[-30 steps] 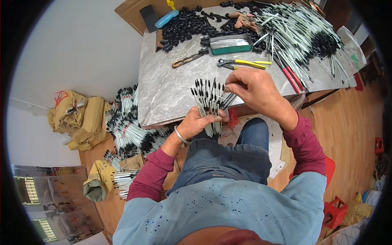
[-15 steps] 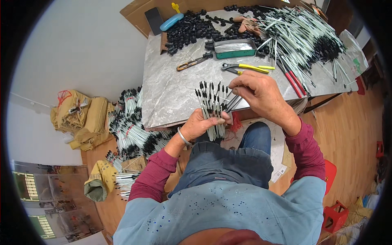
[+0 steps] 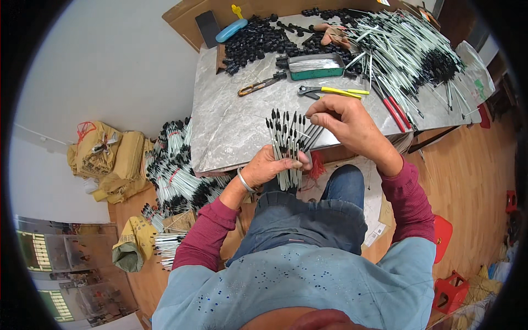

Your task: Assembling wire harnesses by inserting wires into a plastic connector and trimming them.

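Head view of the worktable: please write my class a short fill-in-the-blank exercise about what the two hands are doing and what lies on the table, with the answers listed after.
1. The left hand grips a bundle of thin black-tipped rods that stands ____.
2. The right hand pinches the rods near their ____ ends.
3. The pliers on the grey table have ____ handles.
4. The flat tin behind the pliers is ____ in colour.

Missing words: upright; upper; yellow; green
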The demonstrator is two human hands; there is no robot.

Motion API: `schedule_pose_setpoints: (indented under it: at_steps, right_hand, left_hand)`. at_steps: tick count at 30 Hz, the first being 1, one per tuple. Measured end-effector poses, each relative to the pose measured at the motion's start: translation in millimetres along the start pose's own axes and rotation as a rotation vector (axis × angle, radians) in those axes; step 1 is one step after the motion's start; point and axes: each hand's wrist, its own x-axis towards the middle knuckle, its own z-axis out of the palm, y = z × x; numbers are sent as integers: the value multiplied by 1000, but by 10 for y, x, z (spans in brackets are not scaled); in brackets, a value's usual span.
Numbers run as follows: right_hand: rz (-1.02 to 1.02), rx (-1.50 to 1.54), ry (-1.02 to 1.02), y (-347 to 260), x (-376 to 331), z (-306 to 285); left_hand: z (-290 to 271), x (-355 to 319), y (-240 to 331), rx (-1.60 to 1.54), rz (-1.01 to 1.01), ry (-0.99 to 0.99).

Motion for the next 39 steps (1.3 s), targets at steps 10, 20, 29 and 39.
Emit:
schedule_pose_setpoints:
  at_steps: [10,20,29,39]
  right_hand:
    - [-81,-151,60,-130,19,85]
    - [-285,-195,35,-62,118,257]
    - [-318,-167,82,-49,137,335]
    - [-287,-267,123,-57,113,416]
  left_hand:
    - [12,10,22,15,-54,-8]
    - [20,-7,33,64,-28,-18]
    - [18,-9,47,81,-25,6]
    - [-3,4,29,120,-7,-16]
